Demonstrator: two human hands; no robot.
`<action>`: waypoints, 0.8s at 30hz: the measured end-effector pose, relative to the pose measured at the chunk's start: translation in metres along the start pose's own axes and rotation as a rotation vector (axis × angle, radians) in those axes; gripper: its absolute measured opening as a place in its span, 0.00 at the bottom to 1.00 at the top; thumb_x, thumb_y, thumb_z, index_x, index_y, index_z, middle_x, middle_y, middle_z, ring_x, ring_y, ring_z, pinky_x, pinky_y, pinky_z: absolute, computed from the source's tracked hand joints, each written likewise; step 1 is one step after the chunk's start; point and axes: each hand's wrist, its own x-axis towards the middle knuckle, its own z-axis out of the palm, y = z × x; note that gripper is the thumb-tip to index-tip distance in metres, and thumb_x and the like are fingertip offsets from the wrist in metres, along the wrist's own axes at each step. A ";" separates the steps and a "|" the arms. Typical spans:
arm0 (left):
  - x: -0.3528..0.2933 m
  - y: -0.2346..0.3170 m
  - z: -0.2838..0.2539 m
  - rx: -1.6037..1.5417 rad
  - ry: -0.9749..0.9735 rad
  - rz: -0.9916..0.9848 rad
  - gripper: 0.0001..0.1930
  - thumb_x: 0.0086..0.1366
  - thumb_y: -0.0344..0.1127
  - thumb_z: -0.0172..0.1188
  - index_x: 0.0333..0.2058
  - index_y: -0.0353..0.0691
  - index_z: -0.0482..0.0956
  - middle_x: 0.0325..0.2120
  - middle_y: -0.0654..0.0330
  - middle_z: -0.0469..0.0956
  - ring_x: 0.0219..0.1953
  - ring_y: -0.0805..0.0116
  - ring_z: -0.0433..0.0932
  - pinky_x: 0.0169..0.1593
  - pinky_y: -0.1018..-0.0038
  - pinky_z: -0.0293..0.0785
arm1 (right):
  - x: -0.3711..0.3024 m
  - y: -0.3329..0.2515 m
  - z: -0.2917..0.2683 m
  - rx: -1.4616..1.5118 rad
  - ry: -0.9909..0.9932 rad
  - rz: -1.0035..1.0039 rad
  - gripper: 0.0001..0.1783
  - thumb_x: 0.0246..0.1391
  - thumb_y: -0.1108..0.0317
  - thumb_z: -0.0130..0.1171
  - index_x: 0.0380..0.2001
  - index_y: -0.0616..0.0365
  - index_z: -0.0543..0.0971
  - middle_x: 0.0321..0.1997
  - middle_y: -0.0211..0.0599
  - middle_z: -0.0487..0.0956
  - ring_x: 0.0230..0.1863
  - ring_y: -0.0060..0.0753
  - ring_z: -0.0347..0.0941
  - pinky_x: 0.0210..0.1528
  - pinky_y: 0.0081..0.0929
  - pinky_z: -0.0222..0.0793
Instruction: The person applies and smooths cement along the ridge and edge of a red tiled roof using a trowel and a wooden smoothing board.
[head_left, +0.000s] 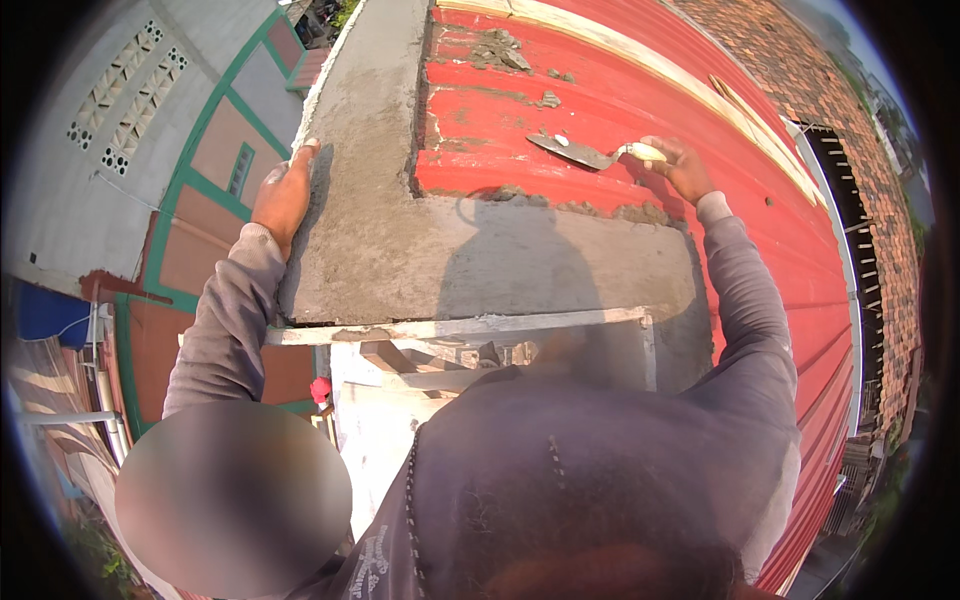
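My right hand (685,172) is closed around the pale yellow handle of a trowel (575,151), out over the red roof sheet. The trowel's grey, pointed blade extends left from the hand, low over or on the sheet; I cannot tell whether it touches. My left hand (284,195) lies on the outer left edge of a grey cement ledge (365,150), its fingers stretched along that edge. Smoothed wet-looking mortar covers the ledge, which turns a corner and runs right in front of me. Rough mortar crumbs line its inner border.
Mortar lumps (500,50) lie on the red metal roof (600,85). A long pale timber strip (690,85) crosses the roof. Along the ledge's near side runs a white board (470,327), with a drop below. A green-framed wall (205,150) stands lower left.
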 end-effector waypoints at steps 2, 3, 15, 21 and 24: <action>0.001 -0.005 -0.003 -0.021 -0.004 0.006 0.47 0.67 0.68 0.54 0.66 0.27 0.71 0.66 0.40 0.71 0.69 0.49 0.69 0.71 0.63 0.60 | 0.018 0.000 0.003 -0.058 0.033 -0.010 0.28 0.56 0.76 0.71 0.61 0.58 0.81 0.60 0.38 0.81 0.61 0.34 0.77 0.65 0.32 0.70; 0.001 -0.008 -0.006 -0.019 -0.004 0.001 0.47 0.67 0.68 0.54 0.67 0.28 0.71 0.66 0.40 0.71 0.69 0.49 0.69 0.71 0.63 0.60 | 0.032 0.004 0.007 -0.091 0.049 -0.062 0.28 0.55 0.75 0.71 0.61 0.58 0.82 0.59 0.38 0.81 0.60 0.34 0.78 0.64 0.33 0.70; 0.005 -0.010 -0.006 -0.010 0.010 -0.003 0.47 0.67 0.68 0.54 0.67 0.27 0.71 0.67 0.40 0.71 0.70 0.48 0.68 0.72 0.63 0.59 | 0.131 -0.005 0.017 -0.195 0.112 -0.168 0.28 0.53 0.70 0.76 0.59 0.50 0.84 0.52 0.40 0.85 0.55 0.38 0.80 0.61 0.36 0.71; 0.009 -0.008 -0.001 0.016 0.007 0.013 0.46 0.67 0.68 0.54 0.66 0.26 0.72 0.65 0.40 0.73 0.69 0.48 0.69 0.71 0.63 0.60 | 0.141 -0.043 -0.002 -0.187 0.316 -0.144 0.26 0.59 0.65 0.72 0.61 0.47 0.83 0.60 0.45 0.84 0.58 0.37 0.81 0.63 0.34 0.71; -0.001 -0.016 -0.011 0.052 0.068 0.028 0.45 0.68 0.67 0.54 0.65 0.27 0.73 0.64 0.39 0.74 0.69 0.49 0.70 0.71 0.64 0.61 | 0.134 -0.122 0.027 -0.501 0.201 0.014 0.27 0.62 0.61 0.70 0.64 0.47 0.81 0.65 0.44 0.81 0.64 0.39 0.78 0.66 0.35 0.68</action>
